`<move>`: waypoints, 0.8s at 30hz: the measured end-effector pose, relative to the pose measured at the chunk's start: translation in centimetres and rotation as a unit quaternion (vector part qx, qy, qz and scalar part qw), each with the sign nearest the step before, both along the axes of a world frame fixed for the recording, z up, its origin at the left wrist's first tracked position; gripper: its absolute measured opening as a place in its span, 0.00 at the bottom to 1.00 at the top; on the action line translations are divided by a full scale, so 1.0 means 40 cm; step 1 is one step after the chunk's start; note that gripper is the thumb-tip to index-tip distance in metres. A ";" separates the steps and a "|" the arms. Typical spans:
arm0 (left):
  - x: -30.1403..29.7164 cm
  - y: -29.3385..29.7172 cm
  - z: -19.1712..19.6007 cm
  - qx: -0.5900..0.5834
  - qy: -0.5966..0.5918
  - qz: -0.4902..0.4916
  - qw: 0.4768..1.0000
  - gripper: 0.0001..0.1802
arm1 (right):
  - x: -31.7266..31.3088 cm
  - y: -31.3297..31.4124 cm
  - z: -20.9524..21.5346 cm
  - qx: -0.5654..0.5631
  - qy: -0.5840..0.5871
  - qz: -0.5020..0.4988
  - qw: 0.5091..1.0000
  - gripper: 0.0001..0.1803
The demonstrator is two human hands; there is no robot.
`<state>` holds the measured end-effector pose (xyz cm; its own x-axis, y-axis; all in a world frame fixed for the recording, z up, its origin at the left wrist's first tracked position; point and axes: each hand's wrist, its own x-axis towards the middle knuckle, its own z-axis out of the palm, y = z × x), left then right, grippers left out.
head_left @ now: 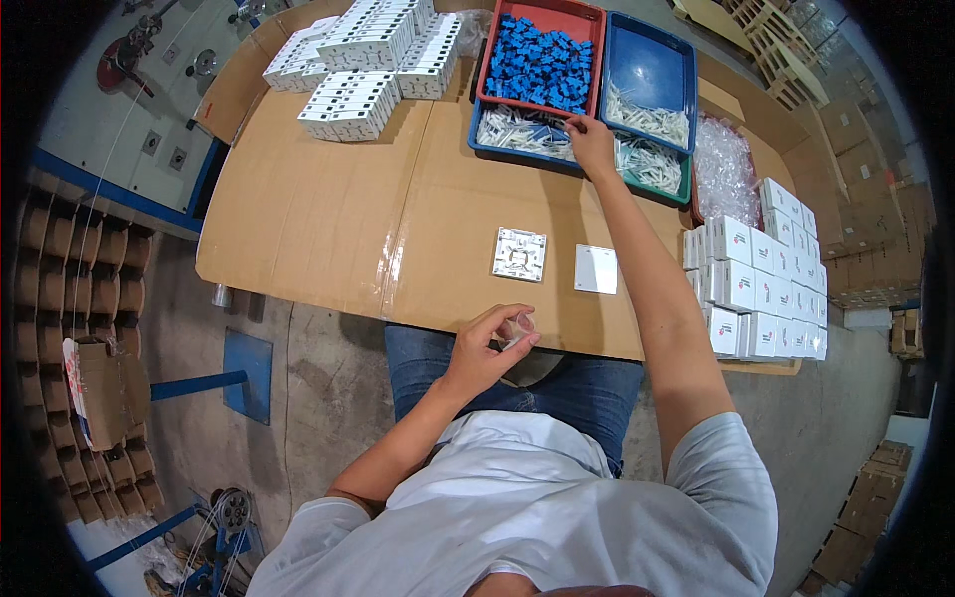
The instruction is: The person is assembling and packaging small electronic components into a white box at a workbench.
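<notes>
Pinched in left hand (pixel 484 350): small clear plastic bag (pixel 516 327), held near table edge. Right hand (pixel 593 146) reaches into blue tray (pixel 652 70), fingers closing on white packets (pixel 527 129); grip unclear. Picking stage; next likely bagging it.

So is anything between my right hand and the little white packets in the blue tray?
No, nothing visible. The right hand already reaches into the blue tray, its fingers on the white packets. The red tray of blue parts sits just beyond.
</notes>
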<state>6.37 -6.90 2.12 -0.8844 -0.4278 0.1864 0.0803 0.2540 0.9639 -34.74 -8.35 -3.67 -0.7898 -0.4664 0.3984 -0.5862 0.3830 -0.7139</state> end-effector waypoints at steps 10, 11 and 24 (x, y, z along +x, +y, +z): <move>0.001 0.011 0.007 -0.005 0.005 0.001 1.000 0.19 | 0.109 0.083 0.051 -0.155 -0.303 0.048 0.939 0.10; -0.002 0.011 0.009 -0.004 0.010 0.000 1.000 0.19 | 0.133 0.100 0.077 -0.156 -0.301 0.047 0.940 0.10; -0.004 0.026 0.000 0.016 0.003 0.024 1.000 0.18 | 0.546 0.315 0.411 -0.436 -0.479 0.211 0.732 0.09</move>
